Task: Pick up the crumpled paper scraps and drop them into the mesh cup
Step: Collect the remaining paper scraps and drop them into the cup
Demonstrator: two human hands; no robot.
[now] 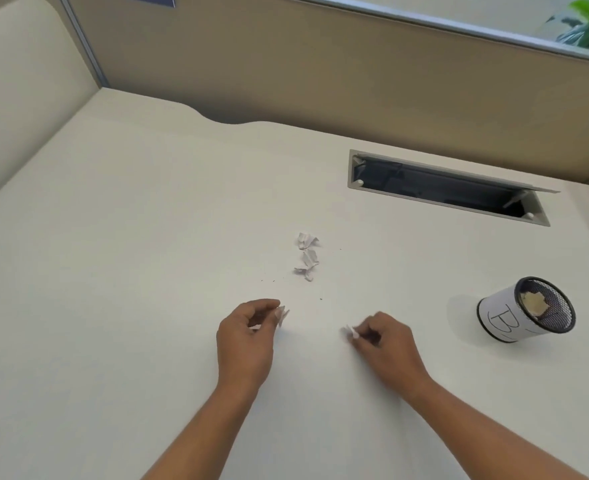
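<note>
Three crumpled white paper scraps (306, 257) lie in a short row on the white desk (113, 271), just beyond my hands. My left hand (245, 341) pinches a small paper scrap (282, 315) between thumb and fingertips. My right hand (383, 344) pinches another small scrap (349, 332) at its fingertips. The black mesh cup (527, 308), wrapped in white paper with a handwritten letter, stands at the right, well to the right of my right hand. Some paper lies inside it.
An open cable slot (445, 188) with a raised lid cuts into the desk at the back right. Beige partition walls (321, 81) close the desk at the back and left. A few tiny dark specks dot the desk near the scraps.
</note>
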